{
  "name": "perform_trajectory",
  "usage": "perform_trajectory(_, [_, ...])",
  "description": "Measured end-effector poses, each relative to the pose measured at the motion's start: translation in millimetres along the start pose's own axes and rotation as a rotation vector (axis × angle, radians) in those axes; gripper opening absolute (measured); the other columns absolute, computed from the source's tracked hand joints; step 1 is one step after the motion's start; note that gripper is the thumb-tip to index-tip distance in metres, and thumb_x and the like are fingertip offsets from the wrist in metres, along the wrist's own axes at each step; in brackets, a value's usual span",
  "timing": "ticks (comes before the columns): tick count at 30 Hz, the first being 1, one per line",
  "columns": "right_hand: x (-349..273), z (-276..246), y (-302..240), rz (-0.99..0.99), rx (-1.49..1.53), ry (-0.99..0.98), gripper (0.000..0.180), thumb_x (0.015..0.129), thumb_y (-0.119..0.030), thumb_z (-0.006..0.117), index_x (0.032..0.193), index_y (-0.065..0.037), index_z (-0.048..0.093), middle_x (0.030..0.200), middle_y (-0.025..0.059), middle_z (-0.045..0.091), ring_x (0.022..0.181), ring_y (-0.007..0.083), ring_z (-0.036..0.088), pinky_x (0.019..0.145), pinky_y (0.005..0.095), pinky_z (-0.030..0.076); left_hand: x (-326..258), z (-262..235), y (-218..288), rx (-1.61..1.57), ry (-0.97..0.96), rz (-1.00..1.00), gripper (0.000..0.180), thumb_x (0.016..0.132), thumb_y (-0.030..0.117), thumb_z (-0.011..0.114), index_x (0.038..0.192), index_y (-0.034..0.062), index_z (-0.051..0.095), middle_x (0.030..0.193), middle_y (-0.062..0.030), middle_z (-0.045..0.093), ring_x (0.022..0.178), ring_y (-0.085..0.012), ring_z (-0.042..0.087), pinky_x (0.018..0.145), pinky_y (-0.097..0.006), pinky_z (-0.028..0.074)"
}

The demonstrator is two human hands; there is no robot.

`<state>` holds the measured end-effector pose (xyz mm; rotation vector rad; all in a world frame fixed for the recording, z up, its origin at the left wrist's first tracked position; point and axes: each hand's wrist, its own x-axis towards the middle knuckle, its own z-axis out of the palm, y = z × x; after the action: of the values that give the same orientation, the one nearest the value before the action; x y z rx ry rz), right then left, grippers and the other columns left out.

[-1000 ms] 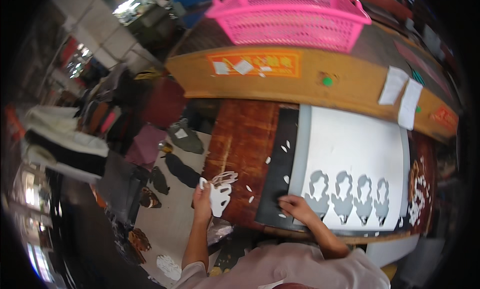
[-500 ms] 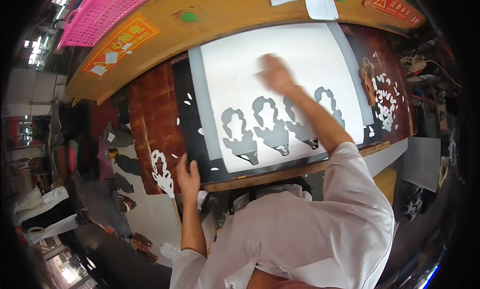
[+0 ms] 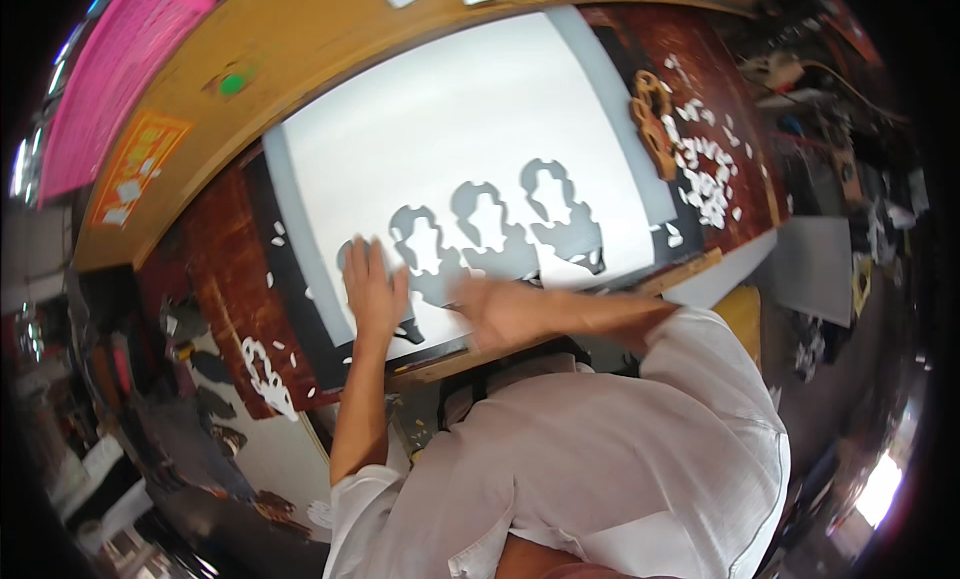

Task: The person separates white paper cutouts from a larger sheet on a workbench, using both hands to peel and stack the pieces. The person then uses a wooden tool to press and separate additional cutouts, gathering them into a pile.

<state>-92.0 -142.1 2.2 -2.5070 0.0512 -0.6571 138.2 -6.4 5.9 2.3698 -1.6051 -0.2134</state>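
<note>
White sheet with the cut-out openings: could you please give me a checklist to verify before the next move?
1. White sheet lies on the grey board: ok.
2. Left hand clear of the openings: not ok, it is over the leftmost one.
3. Right hand empty: cannot tell, it is blurred.
4. Brown openwork frame off the sheet: ok, it lies by the board's right edge.
5. White cut-out piece off the sheet: ok, it is on the reddish wooden table, at left.
6. Table free of white scraps: not ok, many lie at right.

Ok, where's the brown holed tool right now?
In the head view, the brown holed tool lies at the right, between the white sheet and the scattered white scraps.
</note>
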Motion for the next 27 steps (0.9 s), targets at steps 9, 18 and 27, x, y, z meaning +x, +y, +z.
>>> perform_trajectory(9, [-227.5,-121.5,27.7,1.458,0.031,0.63,0.041,0.1,-0.029,0.071,0.126,0.002,0.069,0.103,0.0133,0.076,0.089,0.0209,0.071,0.082,0.0358,0.057,-155.9,22.0,-73.0,-0.631,0.08,-0.903,0.05,0.099,0.033,0.076,0.129,-0.0045,0.064,0.105,-0.0123,0.069,0.096,-0.0225,0.066,0.089,-0.035,0.053])
perform_trajectory(18, [-220.4,-129.0,24.3,1.478,0.318,0.388,0.029,0.096,-0.028,0.078,0.096,0.001,0.072,0.077,-0.0013,0.065,0.07,0.0086,0.055,0.064,0.0294,0.046,-151.5,8.0,-105.0,-0.844,0.137,-0.73,0.032,0.11,0.029,0.061,0.098,0.001,0.07,0.081,0.0027,0.066,0.07,-0.0049,0.053,0.06,-0.025,0.044])
perform_trajectory(27, [-229.1,-142.3,5.7,1.447,0.475,0.182,0.032,0.097,-0.029,0.078,0.08,-0.004,0.068,0.068,-0.0033,0.059,0.058,0.0061,0.049,0.051,0.0304,0.039,-166.9,-16.2,-120.0,-0.72,-0.02,-0.847,0.03,0.109,0.028,0.06,0.093,0.0024,0.066,0.08,0.0015,0.064,0.067,-0.0067,0.053,0.058,-0.027,0.044])
